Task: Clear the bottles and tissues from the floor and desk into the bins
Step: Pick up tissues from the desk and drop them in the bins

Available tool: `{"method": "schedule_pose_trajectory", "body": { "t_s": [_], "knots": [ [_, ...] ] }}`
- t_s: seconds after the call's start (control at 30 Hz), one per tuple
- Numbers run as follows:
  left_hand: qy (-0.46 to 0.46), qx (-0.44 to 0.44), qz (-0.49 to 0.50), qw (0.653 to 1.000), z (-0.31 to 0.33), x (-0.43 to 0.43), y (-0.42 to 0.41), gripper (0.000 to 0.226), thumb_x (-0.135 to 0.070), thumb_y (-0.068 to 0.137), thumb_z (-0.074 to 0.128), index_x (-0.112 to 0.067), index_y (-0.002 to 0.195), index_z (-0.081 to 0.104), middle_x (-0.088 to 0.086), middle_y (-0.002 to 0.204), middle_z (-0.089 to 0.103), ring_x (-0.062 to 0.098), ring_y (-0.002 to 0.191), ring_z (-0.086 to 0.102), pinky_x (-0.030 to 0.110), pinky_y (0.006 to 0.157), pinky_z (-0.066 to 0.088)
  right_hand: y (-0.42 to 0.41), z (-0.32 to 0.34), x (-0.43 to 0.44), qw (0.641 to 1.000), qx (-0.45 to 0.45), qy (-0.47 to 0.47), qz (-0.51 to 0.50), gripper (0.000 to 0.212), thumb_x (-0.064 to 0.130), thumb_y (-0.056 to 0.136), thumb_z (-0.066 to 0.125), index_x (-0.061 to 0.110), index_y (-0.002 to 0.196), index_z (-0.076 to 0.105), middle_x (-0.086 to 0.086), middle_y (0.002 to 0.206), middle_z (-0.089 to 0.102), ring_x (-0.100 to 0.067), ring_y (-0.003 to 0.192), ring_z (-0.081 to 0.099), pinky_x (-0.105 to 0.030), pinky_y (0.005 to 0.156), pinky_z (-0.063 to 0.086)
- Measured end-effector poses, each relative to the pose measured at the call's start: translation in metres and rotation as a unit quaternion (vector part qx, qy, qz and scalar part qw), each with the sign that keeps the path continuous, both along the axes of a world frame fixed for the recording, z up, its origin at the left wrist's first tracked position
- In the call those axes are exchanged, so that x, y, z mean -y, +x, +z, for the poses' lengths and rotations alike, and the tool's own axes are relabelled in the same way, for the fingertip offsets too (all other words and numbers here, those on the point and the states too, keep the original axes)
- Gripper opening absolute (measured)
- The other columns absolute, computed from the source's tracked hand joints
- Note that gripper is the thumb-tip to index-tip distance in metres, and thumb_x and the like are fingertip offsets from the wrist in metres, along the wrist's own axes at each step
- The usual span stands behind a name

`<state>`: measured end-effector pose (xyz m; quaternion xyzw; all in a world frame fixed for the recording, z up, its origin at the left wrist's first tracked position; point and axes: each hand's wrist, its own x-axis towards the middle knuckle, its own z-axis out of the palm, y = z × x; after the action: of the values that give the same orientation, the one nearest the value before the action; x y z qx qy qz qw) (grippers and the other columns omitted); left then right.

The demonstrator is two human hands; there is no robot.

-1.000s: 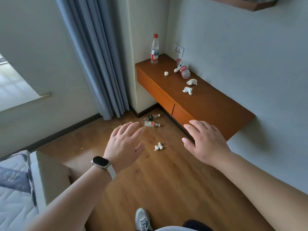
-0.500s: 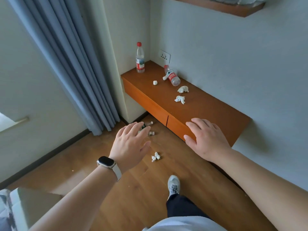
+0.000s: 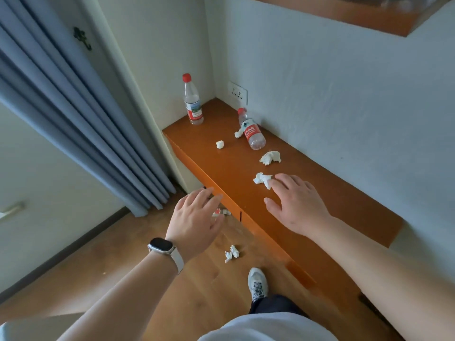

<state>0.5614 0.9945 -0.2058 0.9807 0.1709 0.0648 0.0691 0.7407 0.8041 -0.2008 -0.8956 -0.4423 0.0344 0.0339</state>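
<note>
Closer now, my right hand [image 3: 298, 205] is over the desk [image 3: 221, 163], fingers [image 3: 285, 180] wide, touching a tissue [image 3: 261, 178] to grab it.

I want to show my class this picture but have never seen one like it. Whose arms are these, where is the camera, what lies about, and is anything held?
There is no machine: a person wears one wide-angle camera on the head, looking forward and down, so both arms are their own. The left hand, with a watch on its wrist, hovers open above the floor and holds nothing. The right hand reaches over the desk, straight fingers at a crumpled tissue, not gripping it. The desk also carries a standing bottle, a lying bottle and three more tissues. Down on the floor lie another tissue and a small bottle, partly hidden behind the left hand.
</note>
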Motion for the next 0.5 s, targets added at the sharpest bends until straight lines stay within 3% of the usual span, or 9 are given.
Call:
{"method": "schedule_pose_trajectory", "body": {
  "t_s": [0.2,0.5],
  "knots": [
    [-0.043,-0.031,0.023,0.998,-0.022,0.001,0.087,0.045,-0.039,0.095,0.049,-0.025,0.137,0.050,0.002,0.143,0.049,0.025,0.134,0.043,0.045,0.109,0.036,0.094,-0.023,-0.015,0.999,-0.002,-0.029,0.024,0.050,0.053,0.096,0.033,0.024,0.135,0.044,0.002,0.140,0.044,-0.021,0.126,0.043,-0.039,0.101,0.038],
    [-0.110,-0.090,0.047,0.989,-0.064,-0.001,0.166,0.051,-0.043,0.097,0.044,-0.030,0.146,0.038,-0.001,0.153,0.036,0.022,0.144,0.026,0.045,0.115,0.029,0.163,-0.067,-0.044,0.998,-0.046,-0.043,0.030,0.051,0.053,0.095,0.035,0.024,0.137,0.041,0.001,0.144,0.041,-0.022,0.127,0.043,-0.041,0.099,0.041]
  ]
}}
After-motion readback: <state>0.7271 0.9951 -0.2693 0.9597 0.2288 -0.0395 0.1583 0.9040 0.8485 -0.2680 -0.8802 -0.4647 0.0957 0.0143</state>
